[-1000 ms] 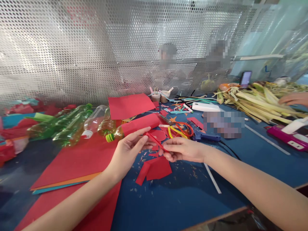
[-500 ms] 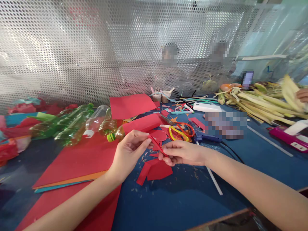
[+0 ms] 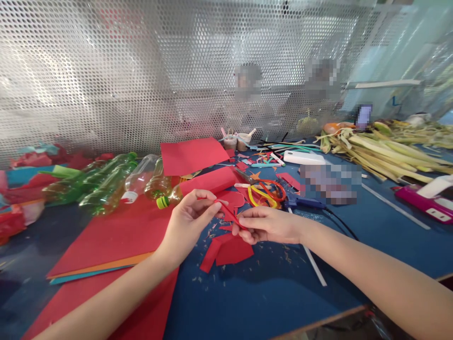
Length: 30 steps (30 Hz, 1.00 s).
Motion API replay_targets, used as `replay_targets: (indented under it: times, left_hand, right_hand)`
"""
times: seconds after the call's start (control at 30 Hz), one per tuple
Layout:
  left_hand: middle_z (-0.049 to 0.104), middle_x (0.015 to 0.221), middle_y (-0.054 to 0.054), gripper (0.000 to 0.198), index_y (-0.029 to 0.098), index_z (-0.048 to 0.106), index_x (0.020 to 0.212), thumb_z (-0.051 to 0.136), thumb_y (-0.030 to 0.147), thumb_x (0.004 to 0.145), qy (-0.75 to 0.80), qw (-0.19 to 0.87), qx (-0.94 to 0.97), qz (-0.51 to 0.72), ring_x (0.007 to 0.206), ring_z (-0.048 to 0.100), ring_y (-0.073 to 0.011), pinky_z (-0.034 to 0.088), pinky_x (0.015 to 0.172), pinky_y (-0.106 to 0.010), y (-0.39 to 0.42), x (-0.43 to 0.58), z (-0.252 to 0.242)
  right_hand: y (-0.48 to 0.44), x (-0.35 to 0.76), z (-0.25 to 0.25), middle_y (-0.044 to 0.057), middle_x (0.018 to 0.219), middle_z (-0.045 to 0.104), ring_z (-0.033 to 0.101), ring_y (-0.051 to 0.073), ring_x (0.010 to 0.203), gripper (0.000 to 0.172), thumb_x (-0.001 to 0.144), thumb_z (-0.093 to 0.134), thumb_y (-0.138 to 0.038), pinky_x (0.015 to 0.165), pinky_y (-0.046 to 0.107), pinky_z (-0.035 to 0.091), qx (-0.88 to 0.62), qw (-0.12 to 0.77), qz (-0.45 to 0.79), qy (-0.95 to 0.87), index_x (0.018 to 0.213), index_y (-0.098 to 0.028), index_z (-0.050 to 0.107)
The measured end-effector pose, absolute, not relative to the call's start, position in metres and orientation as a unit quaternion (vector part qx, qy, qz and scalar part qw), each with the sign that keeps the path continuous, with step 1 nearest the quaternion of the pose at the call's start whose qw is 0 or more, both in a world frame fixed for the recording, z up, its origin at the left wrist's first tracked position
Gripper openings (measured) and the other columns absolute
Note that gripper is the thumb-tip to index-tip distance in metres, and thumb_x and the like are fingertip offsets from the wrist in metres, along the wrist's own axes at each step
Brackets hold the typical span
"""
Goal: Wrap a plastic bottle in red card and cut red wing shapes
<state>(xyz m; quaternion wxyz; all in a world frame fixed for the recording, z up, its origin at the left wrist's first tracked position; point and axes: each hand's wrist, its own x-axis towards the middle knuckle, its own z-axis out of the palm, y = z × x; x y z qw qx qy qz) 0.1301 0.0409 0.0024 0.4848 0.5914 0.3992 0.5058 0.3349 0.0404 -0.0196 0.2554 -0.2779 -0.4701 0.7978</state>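
A narrow strip of red paper (image 3: 230, 215) is stretched between my two hands above the blue table. My left hand (image 3: 193, 219) pinches its upper left end between thumb and forefinger. At the lower right end, the thumb and fingers of my right hand (image 3: 265, 224) are closed on it. Cut red paper pieces (image 3: 233, 250) lie on the table just below, among small shavings. Behind my hands are scissors with orange and yellow handles (image 3: 264, 196) and a blue glue gun (image 3: 304, 202) with a black cord.
Red sheets (image 3: 116, 241) are stacked at left, with orange and teal sheets among them. Plastic bottles (image 3: 109, 186) lie behind them. A rolled red sheet (image 3: 207, 181) rests near the middle. Pale husk strips (image 3: 385, 146) and a magenta power strip (image 3: 421, 200) are at right. Perforated sheeting (image 3: 141, 71) hangs behind.
My hands stay almost in place; the red strip looks slightly narrower and turned between my fingers. At far right, another person's hand and the broad husk piece it held have left the view.
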Motion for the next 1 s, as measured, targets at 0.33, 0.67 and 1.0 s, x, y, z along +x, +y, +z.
replay_targets:
  times: [0.33,0.67,1.0]
  left_hand:
    - [0.071,0.070,0.003,0.026,0.019,0.058,0.080,0.078,0.034,0.070,0.432,0.499,0.554,0.508,0.061,0.066,-0.0111,0.054,0.066,-0.022,0.0464,0.1282,-0.0009]
    - [0.070,0.069,0.005,0.024,0.019,0.058,0.079,0.077,0.031,0.071,0.417,0.513,0.547,0.514,0.060,0.065,-0.0090,0.054,0.068,-0.020,0.0449,0.1291,0.0005]
    - [0.073,0.075,0.002,0.025,0.020,0.063,0.084,0.080,0.031,0.070,0.379,0.587,0.530,0.480,0.069,0.066,-0.0095,0.053,0.070,-0.018,0.0431,0.1300,-0.0019]
  right_hand:
    - [0.0397,0.3368,-0.0172,0.003,0.077,0.064,0.059,0.008,0.067,0.034,0.090,0.062,-0.040,0.068,0.020,0.047,-0.268,0.248,0.799,-0.478,0.104,-0.010,0.070]
    - [0.0397,0.3360,-0.0190,0.001,0.074,0.061,0.056,0.007,0.066,0.042,0.083,0.068,-0.047,0.067,0.020,0.046,-0.270,0.244,0.790,-0.493,0.103,-0.011,0.071]
    - [0.0399,0.3376,-0.0221,-0.003,0.068,0.049,0.046,0.006,0.062,0.034,0.085,0.068,-0.042,0.062,0.021,0.038,-0.250,0.258,0.788,-0.500,0.097,-0.011,0.071]
